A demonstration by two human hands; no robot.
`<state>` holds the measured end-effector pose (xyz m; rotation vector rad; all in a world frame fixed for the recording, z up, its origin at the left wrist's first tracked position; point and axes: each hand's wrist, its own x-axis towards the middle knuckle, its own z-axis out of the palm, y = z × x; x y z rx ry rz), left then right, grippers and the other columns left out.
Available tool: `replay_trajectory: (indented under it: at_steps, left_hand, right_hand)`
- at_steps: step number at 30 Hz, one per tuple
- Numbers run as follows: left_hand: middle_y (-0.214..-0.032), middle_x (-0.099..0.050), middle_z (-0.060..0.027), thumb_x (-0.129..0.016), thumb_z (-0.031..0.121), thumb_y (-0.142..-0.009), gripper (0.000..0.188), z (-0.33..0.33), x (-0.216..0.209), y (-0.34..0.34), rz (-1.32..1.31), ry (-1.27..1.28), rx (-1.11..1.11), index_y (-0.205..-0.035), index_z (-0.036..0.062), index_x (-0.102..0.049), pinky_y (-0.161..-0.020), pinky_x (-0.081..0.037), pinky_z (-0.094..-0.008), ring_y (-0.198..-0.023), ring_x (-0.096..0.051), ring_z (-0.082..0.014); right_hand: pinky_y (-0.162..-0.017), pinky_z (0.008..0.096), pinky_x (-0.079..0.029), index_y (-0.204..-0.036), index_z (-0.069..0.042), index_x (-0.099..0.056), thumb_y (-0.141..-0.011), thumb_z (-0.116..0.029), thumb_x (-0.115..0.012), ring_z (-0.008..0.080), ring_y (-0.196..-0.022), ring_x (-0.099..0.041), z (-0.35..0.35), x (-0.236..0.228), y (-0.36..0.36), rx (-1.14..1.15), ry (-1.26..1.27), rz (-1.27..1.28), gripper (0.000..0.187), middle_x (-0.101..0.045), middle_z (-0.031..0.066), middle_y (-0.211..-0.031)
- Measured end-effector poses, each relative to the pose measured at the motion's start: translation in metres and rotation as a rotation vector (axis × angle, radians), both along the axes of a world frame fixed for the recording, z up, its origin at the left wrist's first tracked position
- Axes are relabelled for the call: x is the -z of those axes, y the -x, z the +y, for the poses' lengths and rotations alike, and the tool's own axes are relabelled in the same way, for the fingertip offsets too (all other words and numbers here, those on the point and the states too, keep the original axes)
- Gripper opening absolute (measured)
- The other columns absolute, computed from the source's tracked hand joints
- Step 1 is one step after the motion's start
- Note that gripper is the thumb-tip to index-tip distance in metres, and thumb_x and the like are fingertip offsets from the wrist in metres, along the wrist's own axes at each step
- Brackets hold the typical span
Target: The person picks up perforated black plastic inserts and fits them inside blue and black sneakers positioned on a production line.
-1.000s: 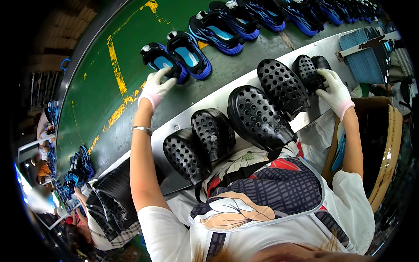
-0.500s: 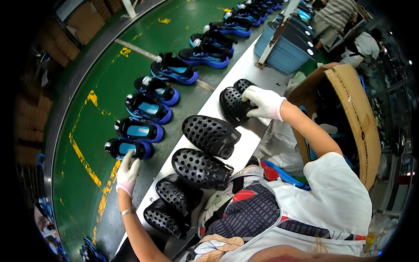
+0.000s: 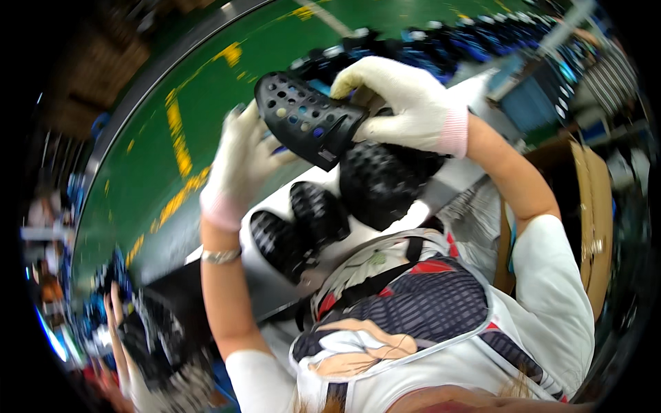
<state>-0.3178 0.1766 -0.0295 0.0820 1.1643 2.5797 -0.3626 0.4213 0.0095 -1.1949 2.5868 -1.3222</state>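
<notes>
My right hand, in a white glove, is closed on the end of a black perforated shoe form, raised over the bench. Something else dark shows between its thumb and fingers. My gloved left hand curls at the form's other end; the form partly hides its fingers. Bits of black and blue, probably part of a sneaker, show beside those fingers, but the hold itself is hidden. Below on the white bench stand two smaller black shoe forms and larger blurred ones.
Black and blue sneakers run in a row along the green conveyor beyond the bench. At right stand a cardboard box and a blue bin. Another person's arms show at lower left, and a person in stripes at upper right.
My right hand has lifted a shoe form off the bench and moved left with it. My left hand has come up beside it from the nearest sneaker. The view has turned and blurred.
</notes>
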Motion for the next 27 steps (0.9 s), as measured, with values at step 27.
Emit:
replay_trajectory:
  at_steps: [27]
  left_hand:
    - [-0.135, -0.047, -0.0193, -0.065, 0.030, -0.085, 0.058, -0.095, 0.130, -0.009, 0.430, 1.333, -0.057, -0.133, 0.0028, -0.048, -0.101, -0.043, -0.0343, -0.117, -0.054, -0.0313]
  right_hand:
    - [-0.077, 0.0407, -0.051, -0.095, 0.000, -0.068, -0.080, -0.041, -0.056, 0.0356, -0.081, -0.065, -0.165, 0.064, 0.088, -0.175, -1.066, -0.013, 0.046, -0.066, 0.0230, -0.083]
